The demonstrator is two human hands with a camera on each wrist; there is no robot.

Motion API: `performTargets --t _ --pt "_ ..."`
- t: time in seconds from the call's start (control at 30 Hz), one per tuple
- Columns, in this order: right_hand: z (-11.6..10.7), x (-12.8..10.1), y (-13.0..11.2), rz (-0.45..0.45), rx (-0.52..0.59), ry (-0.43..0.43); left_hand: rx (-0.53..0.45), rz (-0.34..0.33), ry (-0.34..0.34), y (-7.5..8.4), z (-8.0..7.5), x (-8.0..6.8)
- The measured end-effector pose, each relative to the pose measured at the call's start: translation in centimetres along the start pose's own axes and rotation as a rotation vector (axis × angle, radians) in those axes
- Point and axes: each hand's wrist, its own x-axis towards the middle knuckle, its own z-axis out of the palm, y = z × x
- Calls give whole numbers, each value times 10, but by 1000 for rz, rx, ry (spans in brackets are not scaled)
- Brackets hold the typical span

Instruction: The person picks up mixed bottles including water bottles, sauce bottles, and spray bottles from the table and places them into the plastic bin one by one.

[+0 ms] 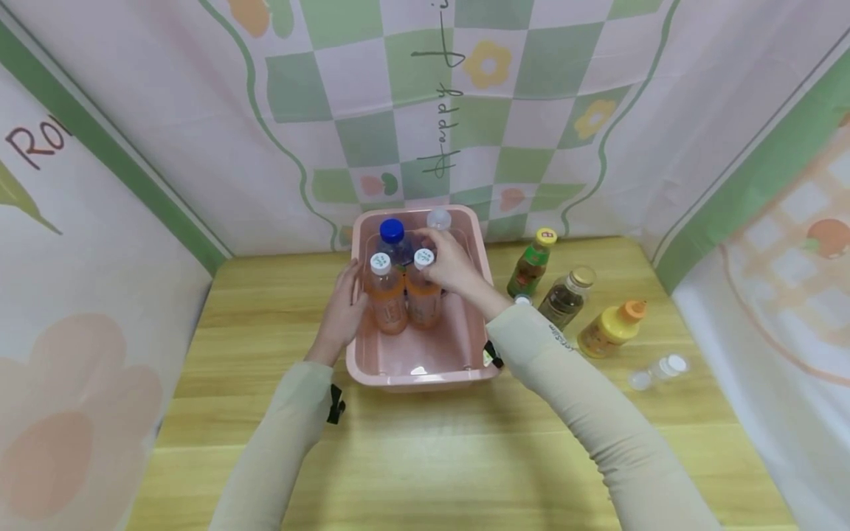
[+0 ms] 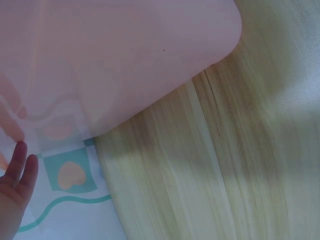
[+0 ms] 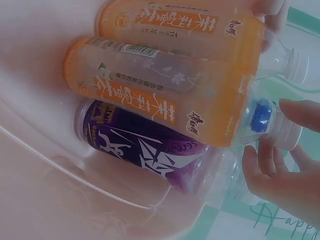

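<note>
Two orange-labelled drink bottles with white caps stand side by side in a pink tub (image 1: 438,358). At the right-hand orange-labelled bottle (image 3: 150,95), my right hand (image 1: 453,262) grips the white cap and neck between thumb and fingers. My left hand (image 1: 341,310) holds the tub's left wall, thumb inside near the left-hand orange-labelled bottle (image 1: 388,306), fingers (image 2: 30,172) against the outside. Behind them stands a blue-capped bottle (image 1: 393,240). A bottle with a clear top (image 1: 439,219) is at the tub's back right. The right wrist view shows a purple-labelled bottle (image 3: 145,145) beside the gripped one.
Right of the tub stand a green-labelled bottle with a yellow cap (image 1: 531,262), a dark bottle with a gold cap (image 1: 564,299), a yellow squeeze bottle (image 1: 607,330) and a small clear bottle (image 1: 657,372). A printed cloth (image 1: 425,110) hangs behind the wooden table (image 1: 412,457).
</note>
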Motion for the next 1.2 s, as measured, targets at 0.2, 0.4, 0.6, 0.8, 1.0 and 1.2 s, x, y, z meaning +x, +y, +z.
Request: performTargets --t 0.2,0.4,0.6,0.8,1.0,1.2 --pt "-1 -1 0 -7 5 -10 -1 4 5 -1 0 0" --pt "-5 -2 1 4 18 -24 1 -3 5 -1 -1 -2" --pt "-16 -7 1 4 89 -15 -9 -2 11 0 -1 -3" --pt "-32 -14 2 45 146 8 -15 -10 9 1 -2 -3" --pt "-49 -23 9 39 205 25 -2 -3 10 1 -2 -2" --pt "-66 -36 17 64 232 42 4 7 12 1 -1 0"
